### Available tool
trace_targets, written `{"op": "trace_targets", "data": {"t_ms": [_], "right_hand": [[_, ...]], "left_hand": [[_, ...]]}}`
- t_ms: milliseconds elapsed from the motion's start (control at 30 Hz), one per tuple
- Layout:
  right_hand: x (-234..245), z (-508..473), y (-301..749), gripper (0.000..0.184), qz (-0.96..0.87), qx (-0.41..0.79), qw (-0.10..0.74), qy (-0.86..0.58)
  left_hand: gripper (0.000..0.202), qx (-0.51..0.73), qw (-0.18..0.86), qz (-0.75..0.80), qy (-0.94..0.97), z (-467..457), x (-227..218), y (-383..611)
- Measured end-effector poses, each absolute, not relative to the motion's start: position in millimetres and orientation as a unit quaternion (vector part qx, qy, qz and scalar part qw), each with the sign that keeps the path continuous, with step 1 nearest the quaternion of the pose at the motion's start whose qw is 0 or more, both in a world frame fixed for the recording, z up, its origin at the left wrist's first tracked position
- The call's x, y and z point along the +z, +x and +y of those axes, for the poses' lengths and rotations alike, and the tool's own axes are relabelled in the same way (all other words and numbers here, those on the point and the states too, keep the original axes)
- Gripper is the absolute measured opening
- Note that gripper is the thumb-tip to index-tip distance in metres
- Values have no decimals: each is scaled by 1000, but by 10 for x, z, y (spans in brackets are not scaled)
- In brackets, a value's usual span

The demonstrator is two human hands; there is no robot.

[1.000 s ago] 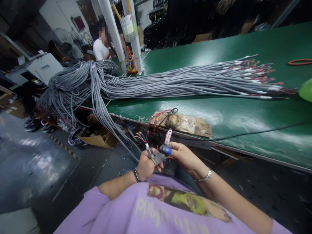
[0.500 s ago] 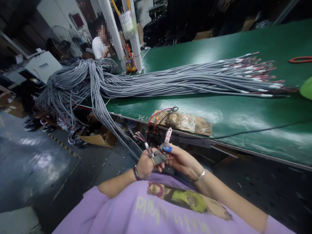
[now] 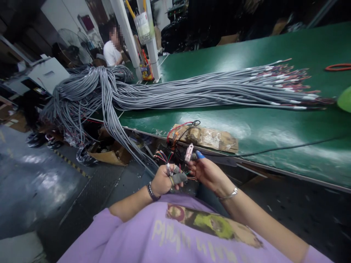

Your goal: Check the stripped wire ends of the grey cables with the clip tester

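My left hand (image 3: 162, 181) is closed around the end of a grey cable with a white sleeve (image 3: 168, 168). Thin coloured wires (image 3: 162, 156) fan out above the fist, and more bare wire ends (image 3: 192, 178) poke out to its right. Grey coverings wrap some of its fingertips. Just to the right, apart from it, is my right hand (image 3: 210, 175), its thumb and finger close together. One tip has a blue cover, another a grey one; whatever lies between them is hidden. A white strip with red marks (image 3: 189, 152) stands beside these fingertips.
A long bundle of grey cables (image 3: 192, 91) lies across the green table (image 3: 260, 128) and hangs over its left edge. A taped wooden board (image 3: 216, 138) with red and black leads sits at the near edge. A cardboard box (image 3: 112, 153) is below. A person (image 3: 111, 53) sits behind.
My right hand has moved up and right, away from my left hand, its blue-covered tip now beside the white strip. The coloured wires in my left hand are spread wider and more upright.
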State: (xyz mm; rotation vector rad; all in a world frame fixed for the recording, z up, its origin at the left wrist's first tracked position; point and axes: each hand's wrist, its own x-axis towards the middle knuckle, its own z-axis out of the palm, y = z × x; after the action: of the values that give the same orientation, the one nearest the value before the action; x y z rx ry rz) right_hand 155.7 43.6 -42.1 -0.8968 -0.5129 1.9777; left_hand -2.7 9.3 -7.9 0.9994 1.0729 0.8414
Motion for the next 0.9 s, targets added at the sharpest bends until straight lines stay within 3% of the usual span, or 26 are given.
{"op": "trace_targets", "data": {"t_ms": [200,900], "right_hand": [[-245,513,1518,49,-268,793,436,-331],[-293,548,1496,40,-221,798,466,-312]], "left_hand": [[44,433,647,465,420,139,-142,16],[50,416,648,499,399,136,-152,148]]}}
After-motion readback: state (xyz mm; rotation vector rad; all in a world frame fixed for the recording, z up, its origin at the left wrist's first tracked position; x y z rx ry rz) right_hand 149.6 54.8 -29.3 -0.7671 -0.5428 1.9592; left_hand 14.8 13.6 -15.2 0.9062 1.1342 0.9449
